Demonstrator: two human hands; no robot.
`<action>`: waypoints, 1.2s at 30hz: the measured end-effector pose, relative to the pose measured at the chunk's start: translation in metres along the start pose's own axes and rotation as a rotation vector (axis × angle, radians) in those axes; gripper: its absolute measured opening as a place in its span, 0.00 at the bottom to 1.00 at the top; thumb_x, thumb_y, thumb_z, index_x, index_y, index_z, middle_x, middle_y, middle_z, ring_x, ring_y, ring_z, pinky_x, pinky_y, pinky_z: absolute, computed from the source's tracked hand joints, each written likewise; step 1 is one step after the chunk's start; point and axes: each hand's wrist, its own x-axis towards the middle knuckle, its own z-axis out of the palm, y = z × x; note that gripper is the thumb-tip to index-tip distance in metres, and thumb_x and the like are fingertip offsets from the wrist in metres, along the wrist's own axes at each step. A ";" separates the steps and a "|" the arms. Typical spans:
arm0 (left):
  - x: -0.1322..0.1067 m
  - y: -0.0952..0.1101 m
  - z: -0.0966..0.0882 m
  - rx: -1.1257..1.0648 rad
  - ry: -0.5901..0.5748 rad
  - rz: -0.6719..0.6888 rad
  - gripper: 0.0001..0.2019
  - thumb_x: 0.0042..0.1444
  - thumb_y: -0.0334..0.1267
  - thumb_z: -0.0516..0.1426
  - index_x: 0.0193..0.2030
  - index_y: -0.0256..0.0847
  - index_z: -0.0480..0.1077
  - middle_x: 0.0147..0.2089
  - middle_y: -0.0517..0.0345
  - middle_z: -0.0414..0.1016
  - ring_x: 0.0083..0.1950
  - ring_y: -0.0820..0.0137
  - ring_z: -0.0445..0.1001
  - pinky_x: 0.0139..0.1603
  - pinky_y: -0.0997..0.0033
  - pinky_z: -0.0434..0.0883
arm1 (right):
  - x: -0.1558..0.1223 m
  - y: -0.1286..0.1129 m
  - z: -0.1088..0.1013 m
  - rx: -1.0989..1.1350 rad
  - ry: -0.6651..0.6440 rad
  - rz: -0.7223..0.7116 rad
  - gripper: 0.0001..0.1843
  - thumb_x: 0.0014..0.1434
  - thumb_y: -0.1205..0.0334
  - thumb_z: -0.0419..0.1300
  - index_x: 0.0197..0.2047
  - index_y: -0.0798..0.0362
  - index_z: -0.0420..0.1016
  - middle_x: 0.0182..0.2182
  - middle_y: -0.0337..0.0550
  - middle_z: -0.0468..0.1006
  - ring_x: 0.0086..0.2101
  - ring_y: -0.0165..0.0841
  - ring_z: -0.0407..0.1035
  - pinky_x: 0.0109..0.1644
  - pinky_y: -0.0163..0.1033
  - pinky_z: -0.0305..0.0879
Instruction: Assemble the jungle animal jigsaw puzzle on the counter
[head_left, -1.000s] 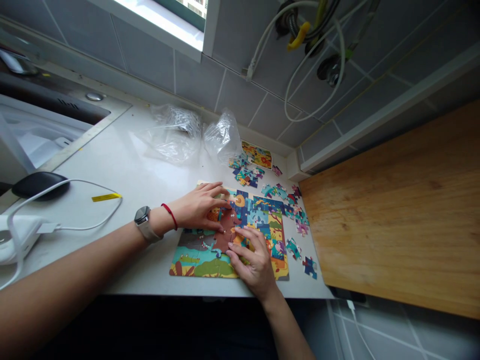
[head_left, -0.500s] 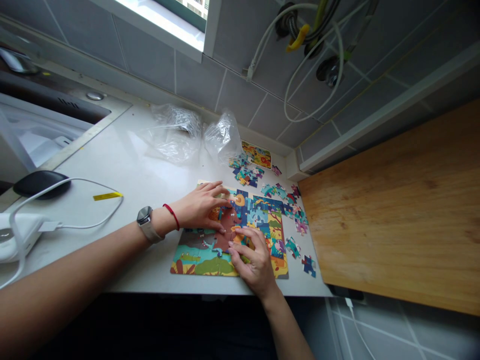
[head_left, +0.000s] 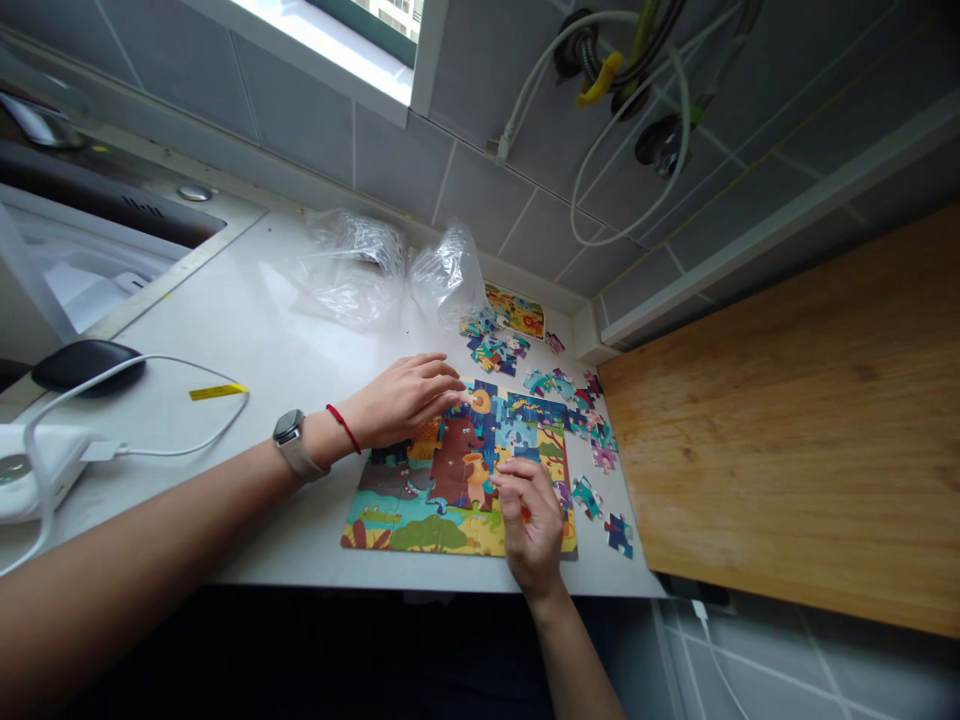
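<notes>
A partly assembled jigsaw puzzle [head_left: 427, 533] with cartoon animals lies flat on the white counter; a brown bear fills its middle. My left hand [head_left: 409, 398] is over its upper left part, fingers stretched out, holding nothing I can see. Over the right half, my right hand [head_left: 531, 520] has its fingers bent and a little apart, and no piece shows between them. It covers some of the puzzle's lower right. Loose puzzle pieces [head_left: 587, 497] lie along the right side, and more puzzle pieces [head_left: 496, 352] are heaped behind the puzzle.
Crumpled clear plastic bags [head_left: 352, 265] and a small picture card [head_left: 517, 311] lie at the back. A wooden board [head_left: 780, 420] borders the right side. On the left are a black mouse-shaped object [head_left: 88, 368], a white power strip [head_left: 49, 470] with a cable, and a sink [head_left: 187, 235].
My left hand has lifted off the bear and moved slightly up, its fingers closer together. My right hand has drawn back to the right, uncovering the puzzle's middle.
</notes>
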 end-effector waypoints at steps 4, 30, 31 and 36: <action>0.004 -0.001 -0.005 -0.003 0.107 -0.036 0.22 0.76 0.46 0.44 0.55 0.40 0.77 0.53 0.49 0.82 0.60 0.58 0.75 0.64 0.53 0.71 | -0.001 0.002 -0.002 0.058 0.039 0.065 0.16 0.73 0.62 0.53 0.38 0.50 0.82 0.40 0.47 0.79 0.45 0.40 0.75 0.52 0.47 0.73; 0.002 -0.012 0.003 -0.342 0.484 -0.579 0.40 0.68 0.69 0.41 0.34 0.39 0.81 0.38 0.47 0.84 0.36 0.63 0.79 0.41 0.63 0.76 | -0.012 0.014 -0.005 0.368 0.248 0.205 0.28 0.74 0.53 0.51 0.22 0.48 0.47 0.18 0.32 0.51 0.20 0.27 0.48 0.25 0.39 0.45; 0.002 -0.012 0.003 -0.364 0.497 -0.593 0.40 0.67 0.71 0.42 0.33 0.38 0.81 0.38 0.46 0.84 0.35 0.63 0.79 0.39 0.64 0.76 | -0.013 0.015 -0.008 0.414 0.245 0.238 0.29 0.74 0.51 0.50 0.22 0.48 0.48 0.18 0.32 0.51 0.20 0.27 0.48 0.25 0.39 0.46; 0.001 -0.014 0.005 -0.518 0.517 -0.687 0.40 0.61 0.75 0.48 0.32 0.37 0.80 0.26 0.48 0.79 0.27 0.64 0.76 0.25 0.68 0.69 | -0.007 0.019 -0.038 0.524 0.057 0.274 0.31 0.72 0.45 0.53 0.21 0.48 0.50 0.18 0.33 0.52 0.20 0.28 0.49 0.25 0.38 0.48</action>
